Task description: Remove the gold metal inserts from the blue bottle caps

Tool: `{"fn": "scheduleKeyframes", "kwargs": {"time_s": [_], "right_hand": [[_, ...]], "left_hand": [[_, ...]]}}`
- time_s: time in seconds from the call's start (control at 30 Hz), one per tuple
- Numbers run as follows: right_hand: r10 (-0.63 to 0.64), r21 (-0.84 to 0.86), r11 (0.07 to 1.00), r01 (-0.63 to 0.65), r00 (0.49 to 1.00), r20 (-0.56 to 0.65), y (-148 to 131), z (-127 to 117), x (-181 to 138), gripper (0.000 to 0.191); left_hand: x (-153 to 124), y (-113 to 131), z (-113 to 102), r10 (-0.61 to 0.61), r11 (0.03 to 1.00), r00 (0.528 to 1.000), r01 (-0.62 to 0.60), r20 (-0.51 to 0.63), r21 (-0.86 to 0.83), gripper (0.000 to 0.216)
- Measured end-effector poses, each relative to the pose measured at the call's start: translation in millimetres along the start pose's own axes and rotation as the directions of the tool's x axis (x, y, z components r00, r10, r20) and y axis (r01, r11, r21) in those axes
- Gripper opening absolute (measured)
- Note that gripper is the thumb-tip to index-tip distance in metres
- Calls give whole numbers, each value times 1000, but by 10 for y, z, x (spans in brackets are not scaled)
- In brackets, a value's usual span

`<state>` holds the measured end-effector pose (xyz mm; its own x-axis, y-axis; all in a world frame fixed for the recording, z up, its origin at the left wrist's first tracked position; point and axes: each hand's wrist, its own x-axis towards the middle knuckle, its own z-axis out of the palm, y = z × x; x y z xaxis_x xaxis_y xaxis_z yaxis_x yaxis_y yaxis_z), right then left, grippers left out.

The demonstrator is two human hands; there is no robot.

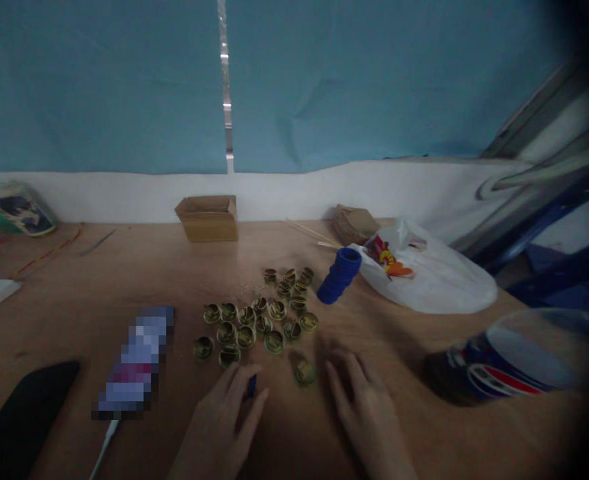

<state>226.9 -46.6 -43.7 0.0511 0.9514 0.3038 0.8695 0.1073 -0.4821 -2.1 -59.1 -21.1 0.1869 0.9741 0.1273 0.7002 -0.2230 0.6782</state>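
My left hand (228, 415) is closed, with a small dark-blue ring (252, 385) seen edge-on between thumb and fingers. My right hand (367, 408) hovers low over the table, fingers apart and nothing in them. Between the hands lies a single round brass-coloured metal part (303, 372), slightly blurred, just left of my right fingertips. Beyond it several similar brass-coloured parts (245, 337), each with an upright tab, are spread over the wooden table (294, 440). A leaning stack of blue rings (339, 275) stands behind them to the right.
A phone with a cable (134, 363) and a black flat object (27, 413) lie left. At the back are an open cardboard box (209, 223) and a brown packet (354, 225). A white plastic bag (434, 277) and a Pepsi-labelled cup (494, 370) occupy the right.
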Motion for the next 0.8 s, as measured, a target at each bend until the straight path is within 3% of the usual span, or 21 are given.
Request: {"fn": "scheduleKeyframes", "kwargs": {"time_s": [0.1, 0.2, 0.3, 0.43, 0.6, 0.8], "right_hand": [[95, 52, 994, -97, 995, 43, 114, -145, 58, 24], [46, 210, 975, -74, 990, 134, 41, -194, 25, 24], [-25, 333, 942, -47, 978, 208, -156, -123, -46, 23], [-23, 433, 899, -67, 980, 199, -345, 9, -97, 23], [-35, 462, 884, -70, 976, 215, -417, -44, -127, 26], [-273, 454, 873, 179, 950, 150, -479, -182, -137, 54]], "left_hand": [[15, -67, -99, 14, 997, 999, -17, -51, -77, 25], [16, -102, -131, 22, 985, 994, -39, -106, -166, 27], [-1, -80, -109, -46, 955, 987, -2, -156, -296, 26], [-10, -25, -47, -149, 862, 972, 37, -183, -505, 28], [13, 25, 8, -166, 739, 984, 82, -63, -669, 26], [36, 165, 75, -102, 590, 987, 160, 123, -792, 19]]}}
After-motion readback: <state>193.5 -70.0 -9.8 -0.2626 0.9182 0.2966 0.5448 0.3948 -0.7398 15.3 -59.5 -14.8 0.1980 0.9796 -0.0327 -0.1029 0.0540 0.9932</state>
